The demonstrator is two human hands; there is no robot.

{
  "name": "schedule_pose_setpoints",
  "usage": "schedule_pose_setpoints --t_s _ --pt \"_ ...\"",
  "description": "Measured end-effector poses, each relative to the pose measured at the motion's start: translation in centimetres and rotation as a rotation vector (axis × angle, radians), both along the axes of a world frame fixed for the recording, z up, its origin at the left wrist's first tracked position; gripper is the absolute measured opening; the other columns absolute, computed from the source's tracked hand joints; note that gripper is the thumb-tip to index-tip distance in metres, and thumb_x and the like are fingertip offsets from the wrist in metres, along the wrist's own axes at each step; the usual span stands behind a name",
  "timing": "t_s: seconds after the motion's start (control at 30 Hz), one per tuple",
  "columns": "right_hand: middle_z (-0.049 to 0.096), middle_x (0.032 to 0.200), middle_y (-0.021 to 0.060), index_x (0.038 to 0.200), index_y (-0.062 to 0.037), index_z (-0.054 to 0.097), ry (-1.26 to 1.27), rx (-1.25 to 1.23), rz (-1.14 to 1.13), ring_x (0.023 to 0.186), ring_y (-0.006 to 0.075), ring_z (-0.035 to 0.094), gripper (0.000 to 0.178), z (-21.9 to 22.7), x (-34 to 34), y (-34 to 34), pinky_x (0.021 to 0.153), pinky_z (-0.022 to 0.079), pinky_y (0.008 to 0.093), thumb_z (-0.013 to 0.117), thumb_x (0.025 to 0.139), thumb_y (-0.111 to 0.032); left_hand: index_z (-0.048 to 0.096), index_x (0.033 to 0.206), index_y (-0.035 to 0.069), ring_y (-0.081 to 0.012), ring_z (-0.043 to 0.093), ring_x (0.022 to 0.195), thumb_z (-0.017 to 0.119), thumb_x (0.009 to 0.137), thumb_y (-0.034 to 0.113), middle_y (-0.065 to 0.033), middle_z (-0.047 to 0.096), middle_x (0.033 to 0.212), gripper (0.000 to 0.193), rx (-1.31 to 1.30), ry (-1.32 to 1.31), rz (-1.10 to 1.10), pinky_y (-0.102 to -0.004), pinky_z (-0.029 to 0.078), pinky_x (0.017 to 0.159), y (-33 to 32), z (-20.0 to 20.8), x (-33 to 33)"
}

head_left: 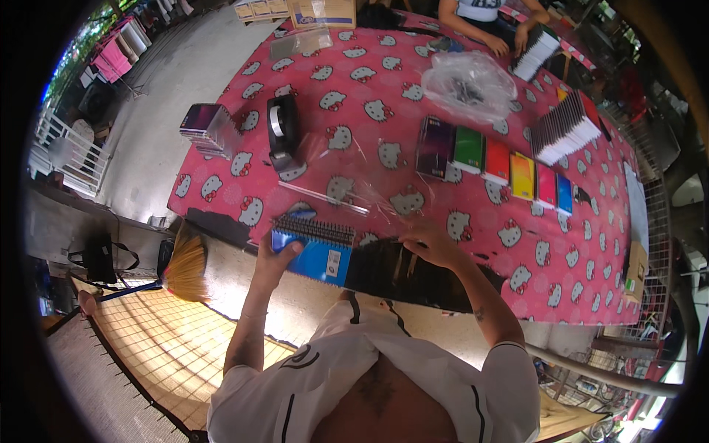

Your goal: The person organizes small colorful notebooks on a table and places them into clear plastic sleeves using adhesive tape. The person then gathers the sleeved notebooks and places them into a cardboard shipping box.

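Observation:
My left hand (275, 258) is wrapped round the left end of several blue spiral notebooks (319, 255), thumb on top, at the table's near edge. Dark wire coils run along their far side. To the right, my right hand (428, 242) has its fingers curled together at the near corner of a clear plastic bag (347, 177), which lies flat and crinkled on the table. Beyond the notebooks stands a black tape dispenser (282, 133) with a roll in it.
A pink cartoon-print cloth covers the table (461, 225). Stacked notebooks (207, 129) stand left; a row of coloured notebooks (469, 150) and a leaning notebook stack (565, 129) lie right. Behind are a plastic bundle (470, 85), a cardboard box (323, 13) and another person's hands (509, 43).

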State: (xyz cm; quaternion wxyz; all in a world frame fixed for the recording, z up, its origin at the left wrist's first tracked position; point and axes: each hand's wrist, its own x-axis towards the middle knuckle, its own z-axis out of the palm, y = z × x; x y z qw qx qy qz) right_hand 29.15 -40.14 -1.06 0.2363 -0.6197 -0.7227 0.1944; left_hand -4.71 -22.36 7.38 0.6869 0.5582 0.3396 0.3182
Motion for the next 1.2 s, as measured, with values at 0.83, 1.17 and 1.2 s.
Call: schedule_pose_setpoints --t_s 0.83,1.17,1.2 --pt "0.048 0.137 0.0169 0.132 -0.0134 0.057 -0.107 0.03 -0.68 0.133 0.0343 0.045 0.062 -3.6 -7.1 -14.8 0.11 0.031 0.0602 0.077 0.079 -0.038 0.072 0.101 -0.002 -0.0308 0.071 0.081 0.071 0.076 0.066 -0.016 0.073 0.087 0.072 0.3 0.542 -0.282 -0.0421 0.055 0.074 -6.8 -9.5 19.8" --pt "0.063 0.118 0.0047 0.136 -0.0067 0.055 1.069 -0.209 -0.894 0.104 0.0164 0.061 0.054 -2.4 -2.8 -9.4 0.085 0.049 0.0374 0.06 0.097 -0.044 0.068 0.083 -0.002 -0.0391 0.07 0.08 0.056 0.081 0.076 -0.0226 0.069 0.079 0.079 0.57 0.746 -0.119 -0.0463 0.053 0.074 -6.4 -8.7 19.0" --pt "0.064 0.118 0.0044 0.137 -0.0074 0.054 1.07 -0.232 -0.91 0.104 0.0168 0.061 0.055 -1.7 -3.0 -9.2 0.085 0.049 0.0374 0.06 0.096 -0.044 0.067 0.082 -0.001 -0.0358 0.07 0.077 0.055 0.083 0.075 -0.02 0.068 0.078 0.077 0.47 0.72 -0.14 -0.0446 0.053 0.072 -5.8 -9.2 18.4"
